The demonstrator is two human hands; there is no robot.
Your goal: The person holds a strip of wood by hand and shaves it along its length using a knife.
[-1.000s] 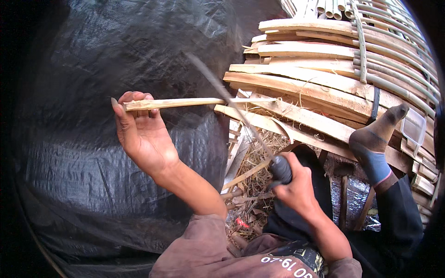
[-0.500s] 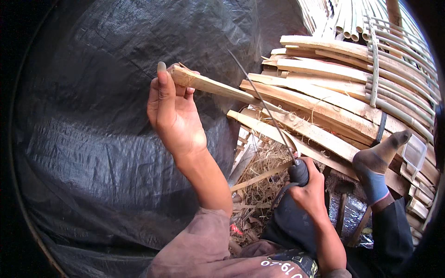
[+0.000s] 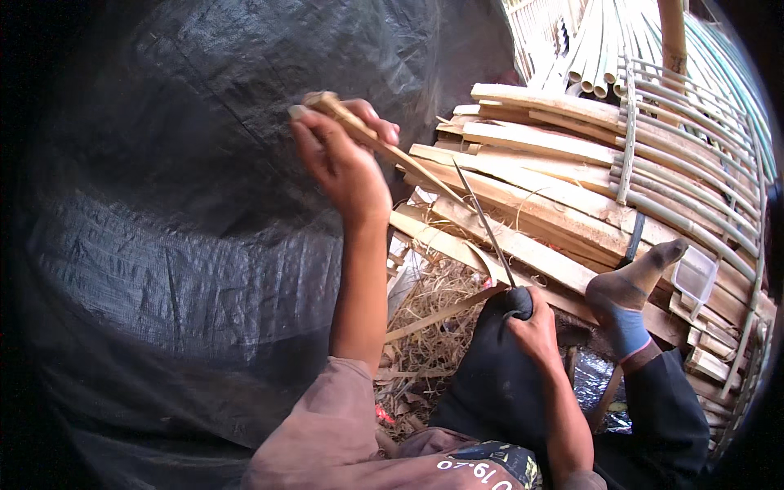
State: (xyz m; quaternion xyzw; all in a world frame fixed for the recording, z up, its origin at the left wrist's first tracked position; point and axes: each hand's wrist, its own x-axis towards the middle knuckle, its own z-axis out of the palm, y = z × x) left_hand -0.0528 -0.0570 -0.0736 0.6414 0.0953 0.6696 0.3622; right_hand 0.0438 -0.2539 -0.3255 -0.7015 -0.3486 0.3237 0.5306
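My left hand is raised in front of the dark sheet, fingers closed around the upper end of a wooden slat. From there the slat slants down to the right, its narrow side turned to me and its lower end close to the knife blade. Down by my bent knee, my right hand grips a long thin knife by its dark wrapped handle. The blade points up and away, in front of the stacked slats. I cannot tell whether blade and slat touch.
A black plastic sheet hangs on the left. Shavings litter the ground between my arms. My socked foot rests against the wood at right, beside a clear plastic box. Bamboo poles lie farther back.
My left hand has turned and shifted right, tilting the slat more steeply and showing its narrow side. The knife's tip is lower in view. The whole view has shifted slightly.
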